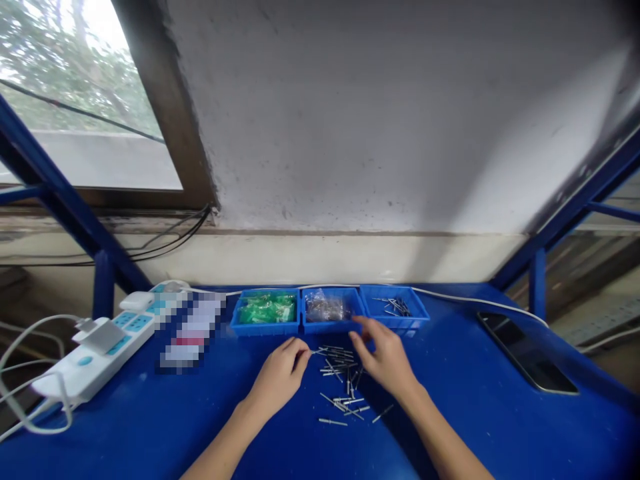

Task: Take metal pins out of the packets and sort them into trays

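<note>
On the blue table (450, 427), several small metal pins (343, 393) lie scattered between my hands. My left hand (280, 377) rests to their left with its fingers pinched on one pin at the pile's edge. My right hand (385, 357) hovers over the pile's right side, fingers spread, reaching toward the front of the middle blue tray (327, 310), which holds clear bits. The left tray (266, 311) holds green parts. The right tray (395, 308) holds a few more metal pins.
A white power strip (95, 353) with plugs and cables lies at the left. A blurred flat item (193, 330) sits beside it. A dark phone (525, 350) lies at the right. A white cable (465, 300) runs behind the trays, below the wall.
</note>
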Tool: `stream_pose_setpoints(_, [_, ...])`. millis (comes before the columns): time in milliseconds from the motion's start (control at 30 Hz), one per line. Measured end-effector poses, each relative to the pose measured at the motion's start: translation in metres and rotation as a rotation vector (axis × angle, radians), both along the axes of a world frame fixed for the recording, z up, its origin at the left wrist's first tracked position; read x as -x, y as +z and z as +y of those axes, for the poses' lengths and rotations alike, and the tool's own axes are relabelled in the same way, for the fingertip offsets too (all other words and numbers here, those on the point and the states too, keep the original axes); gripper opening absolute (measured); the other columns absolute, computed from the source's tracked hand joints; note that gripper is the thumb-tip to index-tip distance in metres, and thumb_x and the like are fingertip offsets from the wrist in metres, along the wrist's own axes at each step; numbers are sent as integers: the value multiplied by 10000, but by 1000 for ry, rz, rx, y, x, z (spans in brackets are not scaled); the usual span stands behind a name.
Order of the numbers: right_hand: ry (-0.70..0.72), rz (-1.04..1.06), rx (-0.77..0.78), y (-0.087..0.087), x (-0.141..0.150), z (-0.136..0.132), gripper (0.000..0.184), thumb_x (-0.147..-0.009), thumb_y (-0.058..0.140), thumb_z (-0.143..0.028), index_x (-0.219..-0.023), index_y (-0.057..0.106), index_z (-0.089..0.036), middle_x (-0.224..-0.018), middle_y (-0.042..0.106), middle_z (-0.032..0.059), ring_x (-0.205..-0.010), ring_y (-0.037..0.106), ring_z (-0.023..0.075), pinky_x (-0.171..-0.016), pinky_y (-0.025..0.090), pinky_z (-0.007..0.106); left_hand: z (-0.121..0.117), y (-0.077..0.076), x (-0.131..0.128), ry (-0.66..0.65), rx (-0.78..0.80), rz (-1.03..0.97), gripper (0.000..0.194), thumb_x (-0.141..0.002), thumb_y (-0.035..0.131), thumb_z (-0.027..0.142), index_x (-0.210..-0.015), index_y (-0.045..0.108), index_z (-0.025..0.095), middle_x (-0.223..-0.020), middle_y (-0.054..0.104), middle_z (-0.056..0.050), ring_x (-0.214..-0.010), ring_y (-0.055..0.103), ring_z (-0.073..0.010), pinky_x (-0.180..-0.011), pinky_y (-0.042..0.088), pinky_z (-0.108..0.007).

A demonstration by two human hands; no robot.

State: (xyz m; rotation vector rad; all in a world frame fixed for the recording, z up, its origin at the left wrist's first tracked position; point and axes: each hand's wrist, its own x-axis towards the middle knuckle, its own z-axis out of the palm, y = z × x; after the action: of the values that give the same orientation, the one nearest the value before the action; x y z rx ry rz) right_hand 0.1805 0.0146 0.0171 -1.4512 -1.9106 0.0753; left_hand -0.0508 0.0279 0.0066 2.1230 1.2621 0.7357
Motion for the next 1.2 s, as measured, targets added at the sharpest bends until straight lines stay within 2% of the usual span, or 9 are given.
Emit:
stream_pose_setpoints(100, [236, -102, -3, -3, 31, -3, 224, -887, 485, -265, -1081, 569, -191, -856, 620, 66, -780, 591, 184, -694, 464, 288, 5, 0, 2, -22, 2, -81, 267, -932, 336, 264, -761, 527, 190, -762, 586, -19, -718, 571, -166, -672, 411, -270])
stream_pose_setpoints(233, [315, -135, -42, 5, 46, 2, 150, -903, 447, -200, -905, 597, -188, -798, 599, 55, -729, 561, 167, -657, 439, 270, 19, 10, 0, -97, -1, -133, 297, -922, 378, 290, -701, 542, 179, -691, 591, -1, -668, 578, -147, -653, 427, -247])
stream_pose_setpoints(333, [274, -93, -77, 31, 46, 14, 157, -907, 442, -208, -865, 592, -181, -787, 588, 53, -743, 548, 167, -674, 427, 276, 35, 34, -1, -116, -22, -179, 259, -920, 400, 315, -778, 569, 179, -691, 598, 8, -659, 578, -139, -649, 435, -242])
stream_pose_setpoints(433, [190, -2, -133, 69, 48, 27, 175, -904, 453, -228, -804, 587, -176, -742, 569, 41, -709, 529, 160, -647, 409, 272, 49, 67, -4, -89, -81, -308, 178, -882, 487, 317, -974, 560, 183, -772, 614, -4, -707, 588, -143, -652, 448, -241])
stream_pose_setpoints(533, [173, 93, -168, 101, 53, 37, 216, -915, 437, -240, -761, 572, -170, -697, 549, 23, -681, 518, 144, -641, 397, 263, 56, 94, -11, -68, -171, -432, 145, -861, 532, 286, -945, 576, 176, -777, 607, -11, -706, 573, -136, -652, 444, -233])
stream_pose_setpoints(600, [171, 158, -178, 113, 58, 40, 247, -921, 420, -246, -734, 564, -172, -679, 548, 16, -681, 524, 139, -640, 397, 259, 56, 104, -14, -23, -222, -453, 134, -869, 521, 284, -914, 577, 171, -742, 584, -3, -656, 541, -122, -612, 425, -222])
stream_pose_setpoints(833, [205, 213, -152, 105, 62, 37, 200, -867, 517, -321, -1010, 572, -192, -792, 616, 24, -729, 577, 143, -653, 440, 267, 60, 105, -1, 17, -266, -276, 267, -908, 425, 303, -719, 545, 157, -610, 512, 26, -567, 476, -106, -557, 388, -206])
stream_pose_setpoints(1033, [262, 89, -184, 98, 66, 41, 177, -921, 415, -223, -917, 587, -181, -783, 606, 43, -713, 547, 138, -667, 433, 280, 63, 104, 3, 25, -286, -201, 345, -905, 415, 319, -606, 491, 164, -536, 483, 37, -512, 458, -96, -519, 377, -201])
stream_pose_setpoints(1200, [252, 49, -173, 102, 58, 44, 216, -938, 398, -271, -902, 585, -170, -740, 589, 39, -668, 533, 136, -623, 413, 266, 59, 107, 1, -10, -197, -274, 342, -927, 386, 335, -693, 570, 166, -614, 583, 11, -562, 535, -112, -563, 430, -216])
